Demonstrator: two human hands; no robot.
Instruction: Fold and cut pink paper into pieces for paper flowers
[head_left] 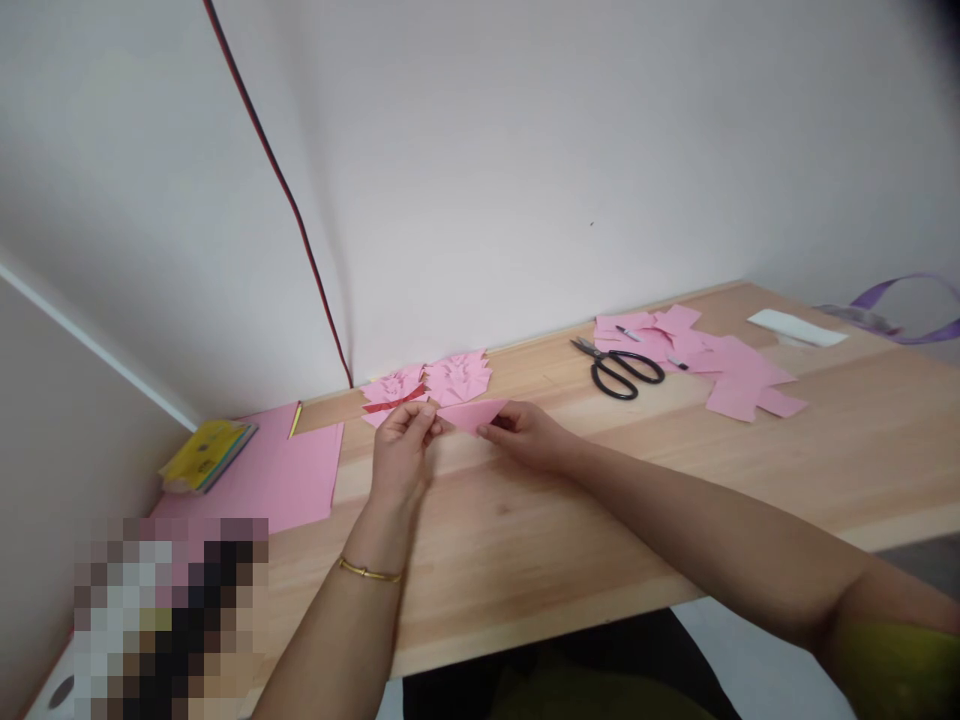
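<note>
Between my two hands is a folded piece of pink paper point(472, 414), roughly triangular, held just above the wooden table. My left hand point(405, 440) pinches its left corner between thumb and fingers. On the other side, my right hand point(529, 435) grips the right end, thumb toward me and the remaining fingers partly hidden. Just behind the hands lie folded pink paper shapes point(457, 377) with pleated, pointed edges. A red strip point(394, 400) rests across the left one of them.
Black-handled scissors point(619, 370) lie right of centre, beside pink paper scraps point(739, 370) and a marker point(628, 333). A white strip point(796, 327) is farther right. Large pink sheets point(300, 475) and a yellow packet point(206, 455) occupy the left. A dark cord point(296, 205) runs down the wall.
</note>
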